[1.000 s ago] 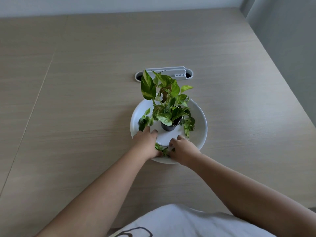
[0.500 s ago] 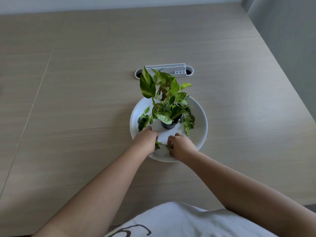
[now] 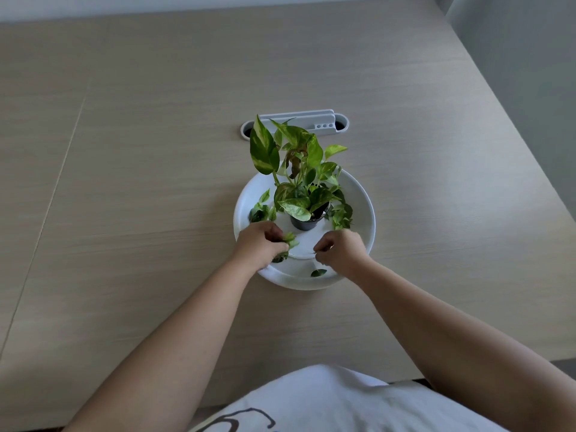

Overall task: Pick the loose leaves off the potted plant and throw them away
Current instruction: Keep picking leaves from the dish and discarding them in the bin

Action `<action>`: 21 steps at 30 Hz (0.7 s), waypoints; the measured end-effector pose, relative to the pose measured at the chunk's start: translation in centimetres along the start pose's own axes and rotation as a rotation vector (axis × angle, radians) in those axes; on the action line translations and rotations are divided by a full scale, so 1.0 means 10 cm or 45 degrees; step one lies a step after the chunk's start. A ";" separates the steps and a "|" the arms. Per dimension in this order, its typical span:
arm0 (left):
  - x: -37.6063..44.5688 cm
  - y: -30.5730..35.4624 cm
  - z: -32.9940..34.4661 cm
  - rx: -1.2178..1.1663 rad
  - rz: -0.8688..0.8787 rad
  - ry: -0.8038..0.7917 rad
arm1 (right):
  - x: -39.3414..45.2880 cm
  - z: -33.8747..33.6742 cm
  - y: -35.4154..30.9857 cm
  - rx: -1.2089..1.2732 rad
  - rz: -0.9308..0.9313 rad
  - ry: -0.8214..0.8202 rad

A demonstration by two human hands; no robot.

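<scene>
While our left hand [image 3: 260, 243] pinches gathered leaves [image 3: 290, 239], our right hand [image 3: 339, 249] curls shut, seemingly empty. We judge collecting underway; next, the stray leaf [image 3: 318, 272] on the tray [image 3: 364, 201].

Your view takes in a pale wood-grain table [image 3: 140, 182] that runs to a light wall [image 3: 187, 4] at the far edge. Set into the tabletop near its middle is a grey oval cable port [image 3: 294, 126] with a raised lid and a row of small holes. On your right, a grey wall [image 3: 530, 73] stands beside the table's angled edge.
</scene>
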State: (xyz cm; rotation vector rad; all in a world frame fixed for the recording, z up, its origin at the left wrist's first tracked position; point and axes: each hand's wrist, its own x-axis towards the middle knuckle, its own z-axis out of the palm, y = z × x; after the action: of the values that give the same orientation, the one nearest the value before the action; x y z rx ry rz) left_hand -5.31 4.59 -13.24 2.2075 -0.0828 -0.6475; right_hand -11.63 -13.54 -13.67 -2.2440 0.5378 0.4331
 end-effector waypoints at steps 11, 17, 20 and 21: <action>-0.36 0.41 0.49 -1.106 -0.360 -0.244 | -0.52 -0.51 0.45 1.664 0.333 0.113; -0.60 0.80 1.07 -1.092 -0.330 -0.535 | -0.97 -0.80 1.07 1.876 0.393 0.255; -0.66 1.03 1.37 -1.074 -0.302 -0.635 | -1.24 -0.97 1.47 1.963 0.418 0.392; -0.69 1.13 1.52 -1.059 -0.293 -0.673 | -1.36 -1.03 1.63 1.991 0.426 0.457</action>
State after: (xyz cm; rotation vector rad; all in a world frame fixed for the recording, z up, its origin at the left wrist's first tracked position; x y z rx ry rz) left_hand -16.82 -11.64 -10.17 1.2227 0.1508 -1.1375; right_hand -29.99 -28.00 -10.68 -0.6986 0.9715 -0.2441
